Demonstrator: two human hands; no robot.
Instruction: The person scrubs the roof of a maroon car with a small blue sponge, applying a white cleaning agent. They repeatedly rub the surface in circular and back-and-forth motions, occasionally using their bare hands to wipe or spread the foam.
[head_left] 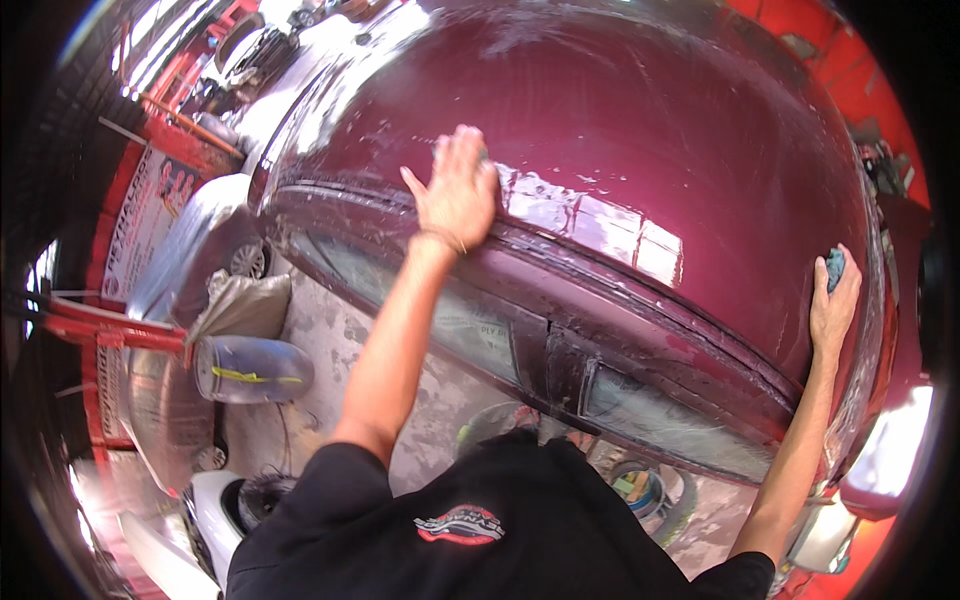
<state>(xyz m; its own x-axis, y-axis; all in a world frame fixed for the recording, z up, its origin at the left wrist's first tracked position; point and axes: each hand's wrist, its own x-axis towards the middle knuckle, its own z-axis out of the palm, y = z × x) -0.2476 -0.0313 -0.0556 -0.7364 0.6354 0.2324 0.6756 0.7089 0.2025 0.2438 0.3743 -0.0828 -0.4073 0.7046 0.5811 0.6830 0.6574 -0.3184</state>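
Observation:
The wet, glossy maroon car roof (620, 130) curves away in front of me. My left hand (459, 195) lies flat on it near the long side rail, fingers stretched forward and thumb out. A small greenish patch shows beside its fingertips; I cannot make out what it is. Over at the roof's right end, my right hand (836, 300) is closed on a blue-green piece (836, 268) like a sponge or folded cloth, pressed to the surface. Below the rail (640, 300) run the car's side windows (470, 330).
A blue drum (255, 370) and a grey sack (240, 305) stand at the left beside plastic-covered cars (190, 240). By my feet is a bucket (640, 490) with things in it. A white vehicle part (215, 510) sits lower left. The floor (325, 335) is patchy grey.

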